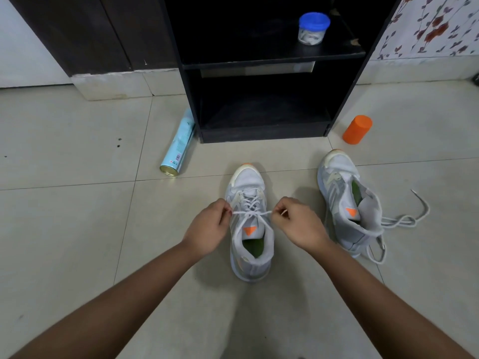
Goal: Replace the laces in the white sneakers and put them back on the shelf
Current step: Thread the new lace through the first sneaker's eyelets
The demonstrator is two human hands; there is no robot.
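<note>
A white sneaker [250,257] stands on the tiled floor in front of me, toe pointing away, with a white lace [250,213] threaded through its eyelets. My left hand [207,229] pinches the lace's left end beside the shoe. On the other side, my right hand [298,224] pinches the right end, and the lace is stretched taut between both hands across the tongue. A second white sneaker [347,203] sits to the right, with no lace in its eyelets. A loose white lace [399,221] trails on the floor beside its heel.
A black shelf unit [259,66] stands straight ahead, and a blue-lidded jar [312,28] sits on its upper shelf. A light blue spray can [178,149] lies on the floor left of the unit. An orange cylinder [357,129] rests on the floor to its right.
</note>
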